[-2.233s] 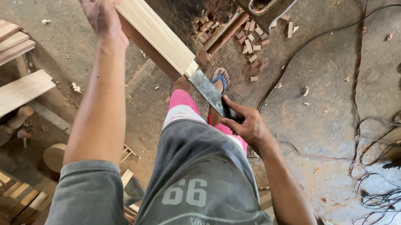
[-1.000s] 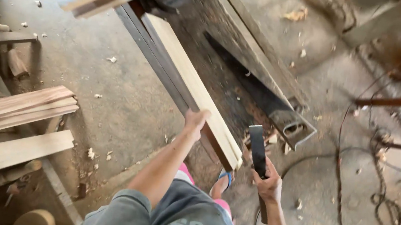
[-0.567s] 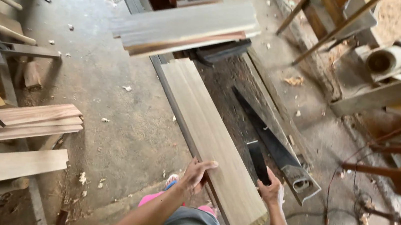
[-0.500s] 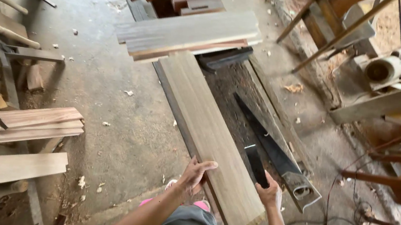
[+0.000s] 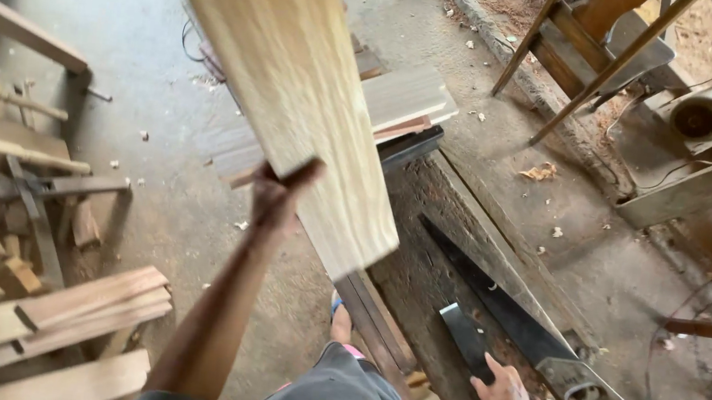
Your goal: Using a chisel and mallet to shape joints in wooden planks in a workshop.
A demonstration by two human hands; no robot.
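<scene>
my left hand (image 5: pixel 278 196) grips the long pale wooden plank (image 5: pixel 289 85), running up-away; my right hand (image 5: pixel 501 397) clasps the dark flat blade (image 5: pixel 467 340).

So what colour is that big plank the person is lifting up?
Pale yellowish tan with fine straight grain lines. The plank, gripped by the left hand, shows in the head view.
</scene>
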